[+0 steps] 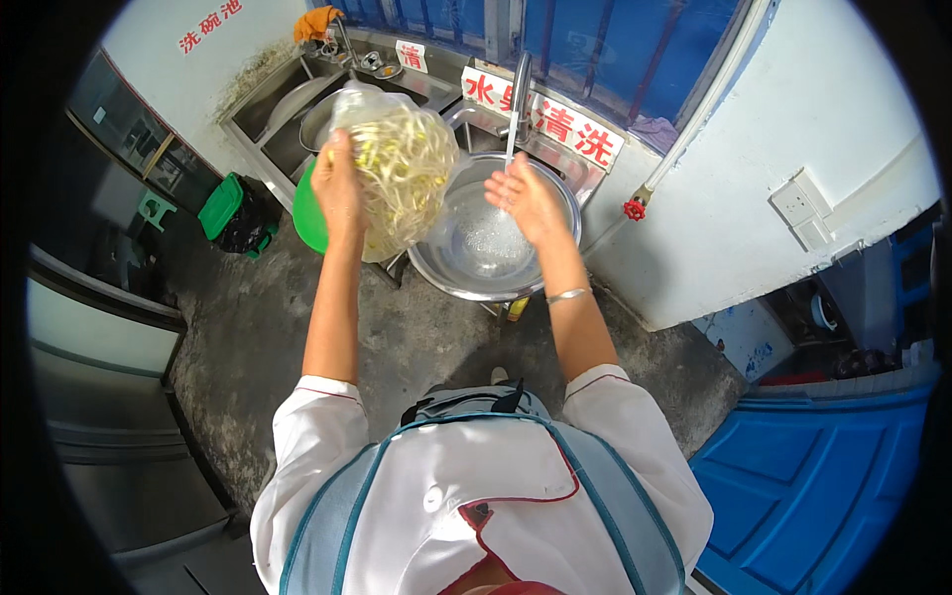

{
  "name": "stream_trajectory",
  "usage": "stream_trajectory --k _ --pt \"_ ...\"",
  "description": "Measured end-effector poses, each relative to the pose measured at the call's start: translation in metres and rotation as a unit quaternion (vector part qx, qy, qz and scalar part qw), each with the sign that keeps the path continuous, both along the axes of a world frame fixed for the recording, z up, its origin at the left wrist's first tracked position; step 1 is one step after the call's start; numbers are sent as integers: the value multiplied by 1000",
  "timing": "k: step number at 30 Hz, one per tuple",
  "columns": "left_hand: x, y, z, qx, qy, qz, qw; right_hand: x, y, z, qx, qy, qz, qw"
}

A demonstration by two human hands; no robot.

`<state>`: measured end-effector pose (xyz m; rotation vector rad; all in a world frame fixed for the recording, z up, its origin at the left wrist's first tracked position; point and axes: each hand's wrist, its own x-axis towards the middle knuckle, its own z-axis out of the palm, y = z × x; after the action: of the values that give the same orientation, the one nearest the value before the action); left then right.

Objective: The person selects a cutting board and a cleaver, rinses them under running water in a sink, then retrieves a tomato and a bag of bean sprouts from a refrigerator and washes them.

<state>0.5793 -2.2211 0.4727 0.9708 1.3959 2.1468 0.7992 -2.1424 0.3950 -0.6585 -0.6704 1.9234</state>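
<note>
My left hand (pixel 341 186) grips a clear plastic bag of bean sprouts (pixel 405 167), lifted to the left of a large metal basin (pixel 461 286). Over the basin, my right hand (pixel 528 197) is held with its fingers apart and nothing in it, beside the stream falling from a metal faucet (pixel 523 74). Bubbling water (pixel 494 234) lies in the basin. Part of a green basin (pixel 309 212) shows behind my left hand and the bag.
Stainless steel sinks (pixel 256 160) line the back left, with an orange cloth (pixel 316 24) at the corner. A green trash bin (pixel 223 208) stands on the floor at left. A pipe with a red valve handle (pixel 634 209) runs along the right wall.
</note>
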Motion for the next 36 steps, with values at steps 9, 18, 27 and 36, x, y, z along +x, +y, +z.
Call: stream_trajectory --k 9,18,27,36 --pt "3 37 58 -93 174 -152 969 -5 49 25 329 -302 -114 888" --pt "6 43 91 43 -44 -224 973 -17 7 -16 8 179 192 965" --pt "-67 -22 31 117 -113 -147 976 -22 13 111 136 246 2 960" --pt "-98 -124 32 22 158 -106 982 -139 -63 205 495 -51 338 799"
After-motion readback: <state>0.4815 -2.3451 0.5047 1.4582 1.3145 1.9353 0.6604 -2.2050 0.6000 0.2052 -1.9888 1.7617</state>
